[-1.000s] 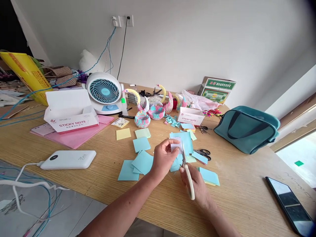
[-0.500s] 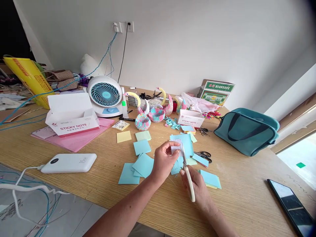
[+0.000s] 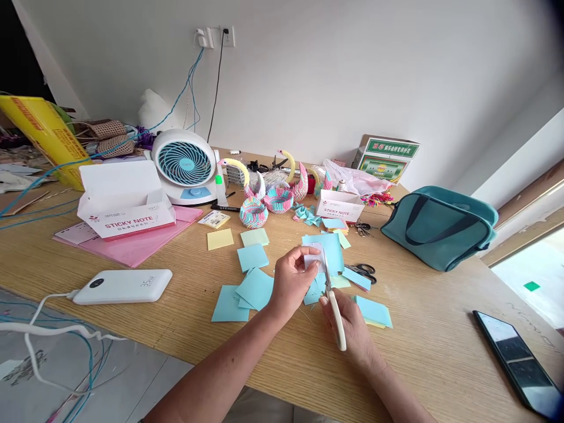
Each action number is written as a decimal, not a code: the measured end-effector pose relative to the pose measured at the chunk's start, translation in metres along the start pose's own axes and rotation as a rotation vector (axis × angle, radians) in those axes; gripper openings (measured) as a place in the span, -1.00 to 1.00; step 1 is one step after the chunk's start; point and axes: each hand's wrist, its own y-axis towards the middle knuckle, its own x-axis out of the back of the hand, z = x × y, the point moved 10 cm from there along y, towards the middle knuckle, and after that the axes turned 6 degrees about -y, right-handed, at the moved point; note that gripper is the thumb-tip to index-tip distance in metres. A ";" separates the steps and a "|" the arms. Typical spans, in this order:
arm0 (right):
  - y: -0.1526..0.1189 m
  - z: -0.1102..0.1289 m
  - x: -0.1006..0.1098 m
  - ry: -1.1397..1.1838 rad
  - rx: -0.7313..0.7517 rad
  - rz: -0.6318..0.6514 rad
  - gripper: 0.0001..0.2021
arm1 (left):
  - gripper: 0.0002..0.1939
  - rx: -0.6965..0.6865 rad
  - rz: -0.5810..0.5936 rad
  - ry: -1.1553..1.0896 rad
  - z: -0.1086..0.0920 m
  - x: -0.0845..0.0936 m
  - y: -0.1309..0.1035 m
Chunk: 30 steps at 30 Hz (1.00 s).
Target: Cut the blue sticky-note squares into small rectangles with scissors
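My left hand (image 3: 294, 276) pinches a small pale lilac piece of paper (image 3: 312, 259) between thumb and fingers. Wrapped round the white handle of a pair of scissors (image 3: 338, 326), my right hand (image 3: 348, 326) holds the blades up at the right edge of that paper. Behind them lies a larger blue sheet (image 3: 333, 249). Blue paper squares (image 3: 255, 288) are spread left of my hands, and a stack of blue and yellow strips (image 3: 374, 311) is to the right. A second pair of scissors with black handles (image 3: 366, 270) rests partly under a blue strip.
Folded-paper swans (image 3: 253, 212) stand at the back by a small sticky-note box (image 3: 340, 205). A fan (image 3: 185, 164), a larger sticky-note box (image 3: 127, 223) and a power bank (image 3: 123, 286) are on the left. A teal bag (image 3: 440, 229) and a phone (image 3: 517, 361) occupy the right.
The view has shifted slightly, so everything sits a little higher in the picture. Both hands keep nearly the same pose, with the scissors still at the paper's edge.
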 end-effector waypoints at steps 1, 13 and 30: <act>0.000 0.000 0.000 0.003 -0.001 0.001 -0.52 | -0.82 -0.004 -0.002 -0.003 0.000 0.000 0.000; 0.000 -0.001 0.000 -0.007 -0.003 0.005 -0.54 | -0.80 -0.017 0.002 -0.010 0.004 0.001 0.002; 0.002 -0.002 -0.001 -0.023 0.013 -0.022 -0.52 | -0.83 0.010 0.001 -0.008 0.002 0.000 0.001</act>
